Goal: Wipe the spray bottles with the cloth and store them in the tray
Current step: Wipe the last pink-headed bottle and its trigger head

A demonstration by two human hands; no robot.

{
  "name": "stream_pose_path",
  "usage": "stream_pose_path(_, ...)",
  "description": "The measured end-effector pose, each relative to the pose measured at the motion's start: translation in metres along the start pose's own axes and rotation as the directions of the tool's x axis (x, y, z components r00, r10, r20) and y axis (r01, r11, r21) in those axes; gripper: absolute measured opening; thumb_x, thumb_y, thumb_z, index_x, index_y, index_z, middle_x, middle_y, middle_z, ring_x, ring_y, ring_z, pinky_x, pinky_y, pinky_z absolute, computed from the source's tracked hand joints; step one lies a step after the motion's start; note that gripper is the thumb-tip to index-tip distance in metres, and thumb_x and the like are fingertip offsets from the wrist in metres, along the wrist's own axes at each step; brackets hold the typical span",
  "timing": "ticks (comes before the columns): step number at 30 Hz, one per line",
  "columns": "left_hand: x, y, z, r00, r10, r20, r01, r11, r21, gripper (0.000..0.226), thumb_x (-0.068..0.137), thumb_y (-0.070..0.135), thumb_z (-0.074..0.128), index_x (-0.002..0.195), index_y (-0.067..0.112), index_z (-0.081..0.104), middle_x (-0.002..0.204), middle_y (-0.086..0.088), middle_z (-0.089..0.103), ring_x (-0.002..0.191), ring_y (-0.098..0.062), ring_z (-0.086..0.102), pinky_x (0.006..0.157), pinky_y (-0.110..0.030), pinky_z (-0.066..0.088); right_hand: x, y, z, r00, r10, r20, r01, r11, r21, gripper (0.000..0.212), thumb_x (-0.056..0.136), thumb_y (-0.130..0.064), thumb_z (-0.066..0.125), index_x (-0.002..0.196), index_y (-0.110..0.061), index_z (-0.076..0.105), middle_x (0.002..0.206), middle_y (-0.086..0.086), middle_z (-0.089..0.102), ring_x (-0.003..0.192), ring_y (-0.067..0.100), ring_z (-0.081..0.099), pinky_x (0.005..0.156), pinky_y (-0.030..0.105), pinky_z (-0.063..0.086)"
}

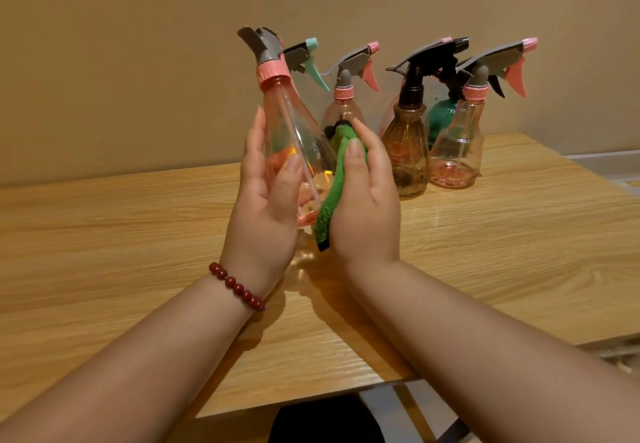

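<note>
On the left hand the fingers lie close together up the far side of the bottle and the thumb crosses its near face, so the lower body is pinched between them. On the right hand the thumb presses the folded green cloth against the fingers behind it, and the cloth lies flat along the bottle's right flank. The bottle is clear of the table, tilted with its pink collar and grey spray head leaning up and to the left, its base down between the 2 palms. It looks empty, with only the dip tube inside, so it is probably light. The wall seems to be thin smooth plastic, stiff enough to rub but likely to dent if squeezed and to slip in a loose grip. The wide lower body, where the left hand has it, looks the surest hold. The neck under the collar would also serve, while the trigger would give under pressure. The cloth is soft and folds to the curve. A red bead bracelet sits on the left wrist. A row of other bottles stands upright at the back of the table. No tray is in view.
</note>
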State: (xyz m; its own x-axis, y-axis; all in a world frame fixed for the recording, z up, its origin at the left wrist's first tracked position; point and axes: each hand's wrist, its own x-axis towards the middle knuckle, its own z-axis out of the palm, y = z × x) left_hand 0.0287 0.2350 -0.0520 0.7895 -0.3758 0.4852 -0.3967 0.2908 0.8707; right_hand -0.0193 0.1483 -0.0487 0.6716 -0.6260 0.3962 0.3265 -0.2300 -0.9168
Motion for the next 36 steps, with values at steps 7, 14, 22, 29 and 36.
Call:
stream_pose_path(7, -0.007, 0.016, 0.008, 0.994, -0.077, -0.081, 0.075, 0.997, -0.027, 0.065, 0.09, 0.044, 0.05, 0.149, 0.04, 0.022, 0.144, -0.001, 0.052, 0.124, -0.019, 0.059, 0.102, -0.043, 0.05, -0.015, -0.016, 0.006, 0.969, 0.214, -0.124, -0.197, 0.971, 0.137, 0.036, 0.106, -0.033, 0.031, 0.135, -0.031, 0.052, 0.117, -0.019, 0.058, 0.104, -0.011, 0.053, 0.075, -0.004, 0.04)
stream_pose_path(14, -0.039, 0.016, 0.028, 0.985, -0.077, -0.154, 0.084, 0.996, 0.04, 0.059, 0.09, 0.045, 0.052, 0.141, 0.053, 0.023, 0.137, 0.004, 0.056, 0.119, -0.011, 0.062, 0.095, -0.035, 0.053, -0.024, -0.022, -0.021, 0.933, 0.337, -0.126, -0.3, 0.922, 0.246, 0.032, 0.104, -0.029, 0.038, 0.118, -0.025, 0.067, 0.095, -0.018, 0.065, 0.08, -0.016, 0.06, 0.063, 0.002, 0.045)
stream_pose_path(22, -0.051, 0.017, 0.029, 0.954, -0.28, -0.102, 0.278, 0.96, -0.032, 0.077, 0.08, 0.06, 0.057, 0.15, 0.042, 0.03, 0.14, 0.004, 0.057, 0.122, -0.014, 0.06, 0.103, -0.045, 0.048, -0.042, -0.015, -0.034, 0.985, -0.11, -0.131, 0.09, 0.985, -0.15, 0.032, 0.102, -0.026, 0.041, 0.128, -0.019, 0.059, 0.124, -0.008, 0.061, 0.114, -0.003, 0.052, 0.094, 0.009, 0.041)
stream_pose_path(29, -0.056, 0.026, 0.047, 0.91, -0.321, -0.262, 0.291, 0.945, -0.147, 0.067, 0.083, 0.048, 0.059, 0.145, 0.032, 0.041, 0.126, 0.001, 0.066, 0.112, -0.013, 0.066, 0.093, -0.037, 0.054, -0.047, -0.016, -0.026, 0.961, -0.185, -0.205, 0.153, 0.975, -0.16, 0.032, 0.102, -0.024, 0.039, 0.122, -0.016, 0.063, 0.11, -0.004, 0.067, 0.102, 0.006, 0.061, 0.086, 0.02, 0.049)
stream_pose_path(36, -0.057, 0.03, 0.049, 0.933, -0.248, -0.261, 0.202, 0.961, -0.189, 0.059, 0.089, 0.045, 0.055, 0.144, 0.037, 0.034, 0.133, 0.0, 0.061, 0.113, -0.014, 0.066, 0.093, -0.034, 0.054, -0.046, -0.027, -0.028, 0.986, -0.013, -0.166, 0.02, 0.999, 0.044, 0.032, 0.103, -0.025, 0.039, 0.123, -0.02, 0.063, 0.117, -0.008, 0.065, 0.109, 0.004, 0.06, 0.088, 0.016, 0.049)
